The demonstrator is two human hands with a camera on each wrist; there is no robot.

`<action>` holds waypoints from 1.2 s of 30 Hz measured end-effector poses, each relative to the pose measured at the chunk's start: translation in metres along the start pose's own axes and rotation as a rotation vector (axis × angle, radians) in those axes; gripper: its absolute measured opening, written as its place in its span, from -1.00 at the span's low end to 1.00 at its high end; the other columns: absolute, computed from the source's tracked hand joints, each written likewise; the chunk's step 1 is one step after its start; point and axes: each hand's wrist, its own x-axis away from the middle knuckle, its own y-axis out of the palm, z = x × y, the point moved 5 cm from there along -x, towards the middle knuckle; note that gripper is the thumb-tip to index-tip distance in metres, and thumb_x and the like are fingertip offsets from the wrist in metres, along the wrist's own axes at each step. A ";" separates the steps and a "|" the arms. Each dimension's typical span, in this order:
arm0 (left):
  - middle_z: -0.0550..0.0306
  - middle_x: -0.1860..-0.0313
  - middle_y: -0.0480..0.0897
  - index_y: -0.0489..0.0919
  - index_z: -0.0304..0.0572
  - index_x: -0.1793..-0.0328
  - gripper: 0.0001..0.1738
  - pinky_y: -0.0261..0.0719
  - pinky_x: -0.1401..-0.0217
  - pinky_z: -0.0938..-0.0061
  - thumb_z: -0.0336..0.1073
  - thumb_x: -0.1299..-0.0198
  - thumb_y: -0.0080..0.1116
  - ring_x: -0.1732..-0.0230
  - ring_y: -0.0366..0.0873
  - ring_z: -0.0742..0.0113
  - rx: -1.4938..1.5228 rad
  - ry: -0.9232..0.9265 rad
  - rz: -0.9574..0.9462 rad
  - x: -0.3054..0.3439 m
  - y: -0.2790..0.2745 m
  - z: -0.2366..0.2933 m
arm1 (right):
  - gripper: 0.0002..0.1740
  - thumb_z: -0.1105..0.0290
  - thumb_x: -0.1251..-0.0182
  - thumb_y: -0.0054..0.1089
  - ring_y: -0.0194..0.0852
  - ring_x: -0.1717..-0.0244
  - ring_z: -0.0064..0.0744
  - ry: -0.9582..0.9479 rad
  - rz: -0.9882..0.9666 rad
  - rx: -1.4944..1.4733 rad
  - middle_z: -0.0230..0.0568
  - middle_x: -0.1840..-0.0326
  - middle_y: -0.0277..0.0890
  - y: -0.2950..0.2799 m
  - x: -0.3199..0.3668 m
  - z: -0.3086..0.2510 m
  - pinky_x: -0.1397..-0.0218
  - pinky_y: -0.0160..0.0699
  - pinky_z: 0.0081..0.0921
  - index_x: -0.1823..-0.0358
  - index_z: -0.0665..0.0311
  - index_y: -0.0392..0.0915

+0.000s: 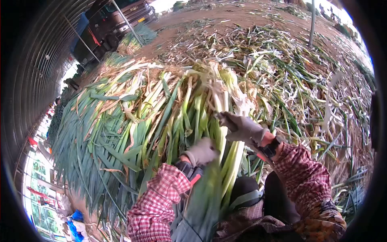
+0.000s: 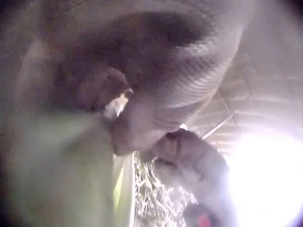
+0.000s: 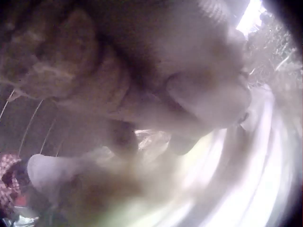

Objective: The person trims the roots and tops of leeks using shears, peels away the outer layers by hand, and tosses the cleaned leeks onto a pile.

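My gloved left hand (image 1: 203,152) grips a leek whose green leaves (image 1: 205,197) hang blurred toward my lap. In the left wrist view, the left glove's curled fingers (image 2: 142,104) lie close against the pale green stalk (image 2: 124,189). My gloved right hand (image 1: 244,128) is over the white leek stems (image 1: 219,94), thumb apart from the fingers, which point left. Blurred pale stems (image 3: 255,175) run beside the right hand's fingers (image 3: 208,101) in the right wrist view. A large pile of leeks (image 1: 105,117) lies under and left of my hands.
Loose leek trimmings (image 1: 294,72) cover the ground ahead and to the right. Another bundle of leeks (image 1: 137,38) stands by a parked vehicle (image 1: 131,18). Metal poles (image 1: 313,24) rise beyond the pile. My knees (image 1: 246,189) are just below the hands.
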 end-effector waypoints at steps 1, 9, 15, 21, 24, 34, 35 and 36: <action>-0.14 -0.13 0.64 0.53 -0.33 -0.25 -0.44 0.57 -0.22 0.26 -0.17 -0.18 0.32 -0.13 0.60 0.02 -0.084 -0.118 -0.035 -0.006 -0.004 -0.004 | -0.15 0.29 0.02 0.37 0.49 0.31 -0.48 -0.063 0.057 -0.113 -0.22 0.25 0.58 -0.008 -0.011 -0.003 0.22 0.55 -0.50 -0.41 0.15 0.33; -0.05 0.17 0.72 0.55 -0.12 -0.08 -0.59 0.65 0.00 0.27 -0.07 -0.22 0.24 0.06 0.71 0.04 -0.444 -0.532 0.909 -0.068 -0.125 -0.095 | -0.31 0.32 -0.10 0.39 0.66 0.13 -0.07 -0.070 -0.085 0.094 -0.10 0.11 0.64 0.019 -0.070 -0.029 0.01 0.65 -0.18 -0.30 0.10 0.34; -0.11 -0.13 0.67 0.60 -0.19 -0.11 -0.50 0.61 -0.19 0.27 -0.01 -0.16 0.28 -0.17 0.64 0.05 -0.368 -0.606 0.666 -0.052 -0.125 -0.083 | -0.25 0.17 0.04 0.45 0.63 0.18 -0.02 0.083 0.179 0.182 -0.02 0.20 0.62 0.015 -0.163 0.002 0.09 0.59 -0.17 -0.24 0.16 0.38; -0.24 -0.01 0.67 0.49 -0.25 -0.16 -0.30 0.57 -0.10 0.15 0.10 -0.05 0.41 -0.05 0.65 -0.11 -0.145 -0.465 0.340 0.001 -0.084 -0.096 | -0.10 0.39 -0.11 0.36 0.68 0.20 -0.30 -0.140 -0.218 -0.096 -0.12 0.11 0.66 0.020 -0.026 -0.030 0.10 0.65 -0.39 -0.52 0.14 0.14; -0.26 0.07 0.68 0.50 -0.27 -0.04 -0.36 0.56 -0.04 0.13 0.06 -0.03 0.42 0.02 0.65 -0.16 -0.031 -0.347 0.339 0.023 -0.056 -0.120 | -0.06 0.40 -0.14 0.33 0.64 0.41 -0.29 -0.003 -0.399 -0.150 -0.11 0.24 0.64 0.025 0.041 -0.042 0.21 0.68 -0.38 -0.56 0.15 0.05; -0.24 0.20 0.71 0.38 -0.32 -0.19 -0.46 0.65 0.07 0.10 -0.32 -0.09 0.23 0.12 0.72 -0.12 -0.661 -0.443 0.574 0.055 -0.058 -0.031 | 0.01 0.37 -0.14 0.32 0.68 0.34 -0.12 -0.024 -0.270 -0.163 -0.03 0.35 0.61 0.031 0.089 -0.072 0.21 0.68 -0.25 -0.59 0.20 -0.09; -0.26 0.18 0.70 0.39 -0.31 -0.18 -0.47 0.64 0.05 0.12 -0.34 -0.07 0.25 0.11 0.70 -0.12 -0.596 -0.409 0.567 0.056 -0.054 -0.031 | 0.02 0.37 -0.14 0.33 0.69 0.31 -0.08 -0.031 -0.258 -0.146 0.00 0.31 0.63 0.031 0.086 -0.074 0.18 0.68 -0.23 -0.59 0.20 -0.08; -0.28 0.17 0.69 0.40 -0.30 -0.17 -0.47 0.62 0.02 0.15 -0.36 -0.04 0.27 0.09 0.69 -0.13 -0.533 -0.374 0.563 0.057 -0.052 -0.030 | 0.01 0.37 -0.14 0.32 0.69 0.22 0.02 -0.051 -0.135 -0.084 0.08 0.21 0.64 0.031 0.072 -0.066 0.08 0.68 -0.17 -0.58 0.21 -0.08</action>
